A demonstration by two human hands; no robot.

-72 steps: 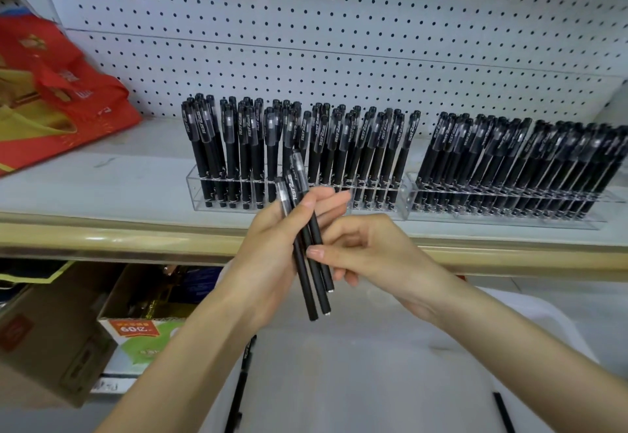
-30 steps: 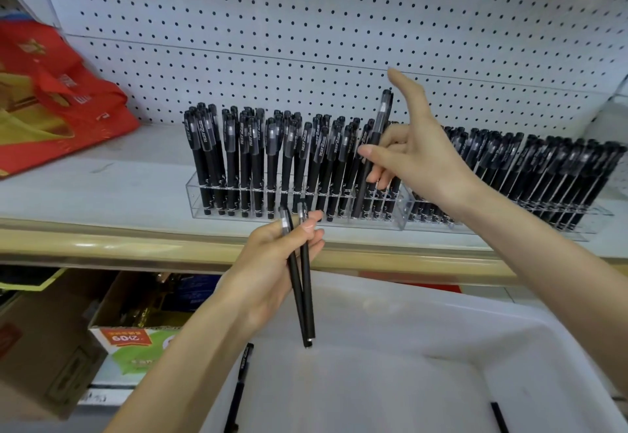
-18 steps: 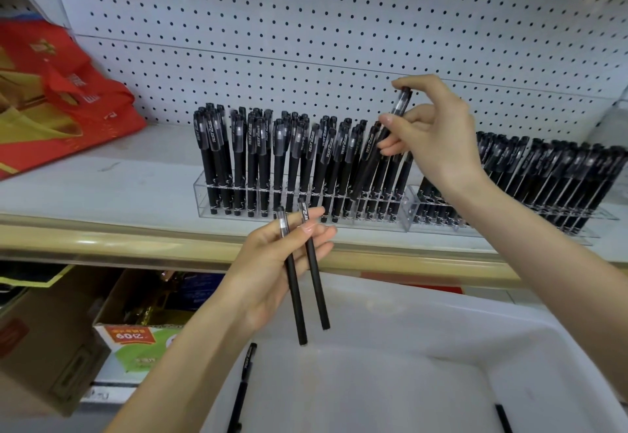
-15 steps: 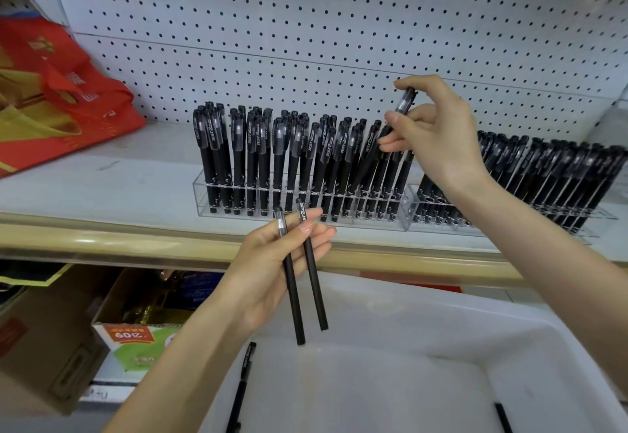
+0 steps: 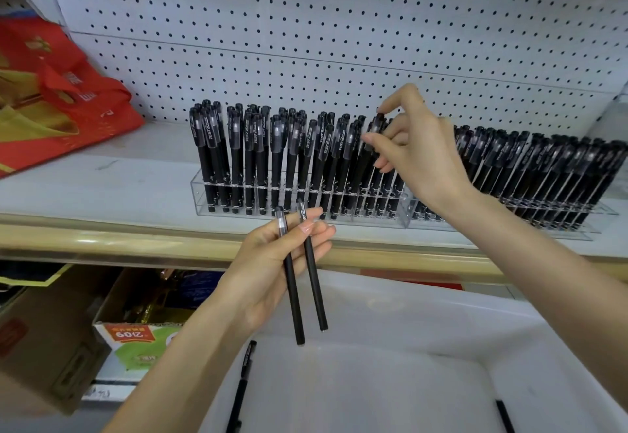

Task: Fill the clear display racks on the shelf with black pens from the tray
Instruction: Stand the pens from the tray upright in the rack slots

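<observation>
Two clear display racks stand side by side on the shelf, the left rack (image 5: 204, 194) and the right rack (image 5: 584, 232), both packed with upright black pens. My right hand (image 5: 414, 154) pinches the cap of one black pen (image 5: 372, 133) that stands sunk in a slot near the left rack's right end. My left hand (image 5: 272, 262) is below the shelf edge, shut on two black pens (image 5: 306, 283) that hang tip down over the white tray (image 5: 390, 324). Two loose pens lie in the tray, one at the left (image 5: 243, 385), one at the lower right (image 5: 503, 415).
A red and gold bag (image 5: 57, 92) lies on the shelf at the left. White pegboard (image 5: 339, 24) backs the shelf, and a tan rail (image 5: 136, 239) edges its front. Cardboard boxes (image 5: 40, 337) and a green-and-orange box (image 5: 136, 341) sit under the shelf.
My right hand has pushed its pen down into the left rack, so the pen now stands level with its neighbours. My left hand has kept its two pens nearly still.
</observation>
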